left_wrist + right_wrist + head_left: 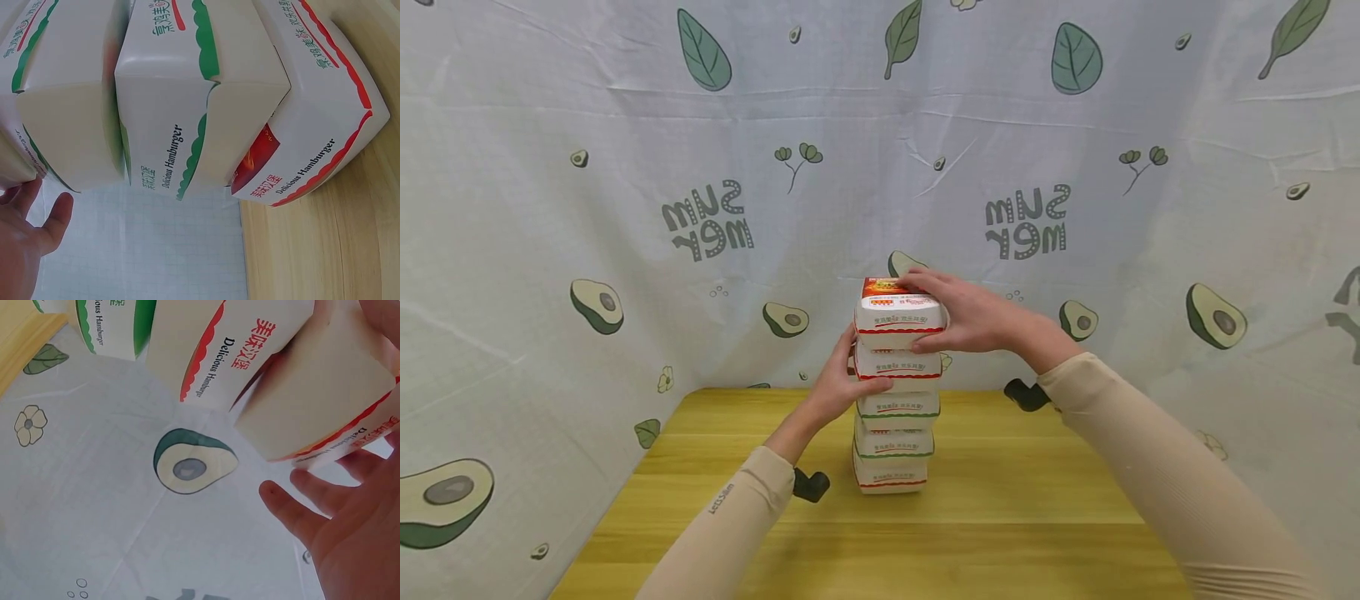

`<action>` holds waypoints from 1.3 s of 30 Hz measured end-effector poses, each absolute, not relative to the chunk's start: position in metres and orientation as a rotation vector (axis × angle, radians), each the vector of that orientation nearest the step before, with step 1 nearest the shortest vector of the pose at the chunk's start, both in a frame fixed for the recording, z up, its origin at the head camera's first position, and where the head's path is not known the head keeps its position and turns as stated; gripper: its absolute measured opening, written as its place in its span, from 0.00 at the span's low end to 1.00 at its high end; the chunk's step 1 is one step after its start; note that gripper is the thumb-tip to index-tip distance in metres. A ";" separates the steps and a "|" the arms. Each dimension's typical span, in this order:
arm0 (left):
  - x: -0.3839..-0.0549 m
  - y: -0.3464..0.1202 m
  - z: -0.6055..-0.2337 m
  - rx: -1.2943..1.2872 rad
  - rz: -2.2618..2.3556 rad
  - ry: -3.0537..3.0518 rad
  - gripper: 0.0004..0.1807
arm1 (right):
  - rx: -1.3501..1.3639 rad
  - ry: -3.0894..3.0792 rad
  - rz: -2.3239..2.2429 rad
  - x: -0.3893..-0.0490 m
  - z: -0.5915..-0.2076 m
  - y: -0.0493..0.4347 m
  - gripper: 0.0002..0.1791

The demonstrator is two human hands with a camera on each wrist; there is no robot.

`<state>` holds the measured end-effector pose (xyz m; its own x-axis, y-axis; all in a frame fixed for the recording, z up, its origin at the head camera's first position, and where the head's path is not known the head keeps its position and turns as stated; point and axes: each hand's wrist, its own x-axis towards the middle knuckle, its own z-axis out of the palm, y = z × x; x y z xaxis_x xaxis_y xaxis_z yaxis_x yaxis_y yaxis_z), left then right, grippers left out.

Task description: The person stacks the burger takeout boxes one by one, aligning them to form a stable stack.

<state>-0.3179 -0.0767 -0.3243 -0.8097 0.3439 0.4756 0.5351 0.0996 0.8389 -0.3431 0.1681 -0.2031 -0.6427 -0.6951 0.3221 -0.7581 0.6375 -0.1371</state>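
Note:
Several white paper hamburger boxes stand in one tall stack near the middle of the head view. My right hand [973,315] grips the top box [898,321], thumb at its front lower right and fingers over the top. That box has red trim and a red printed lid; the right wrist view shows it tilted against the one below. On the left side, my left hand [837,388] holds the second box [898,365], also red-trimmed, with the thumb across its lower front. Two green-trimmed boxes [895,443] come beneath, above a red-trimmed bottom box [891,477].
The stack stands on a yellow wood-grain table [1015,492]. Behind and beside it hangs a pale cloth [850,217] printed with avocados, leaves and lettering. Dark wrist-camera mounts [811,485] stick out from both sleeves.

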 end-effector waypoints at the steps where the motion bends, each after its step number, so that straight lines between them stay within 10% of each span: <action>1: -0.317 -0.077 -0.324 -0.894 -1.807 -2.205 0.54 | 1.182 -2.622 0.391 -0.342 -0.203 0.168 0.50; 39: -0.313 -0.076 -0.328 -0.922 -1.738 -2.204 0.57 | 1.229 -2.520 0.356 -0.334 -0.209 0.173 0.53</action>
<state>-0.3134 -0.0764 -0.3276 -0.7895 0.3517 0.5030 0.5712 0.1210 0.8119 -0.3344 0.1732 -0.2094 -0.5815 -0.7174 0.3837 -0.7955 0.6001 -0.0838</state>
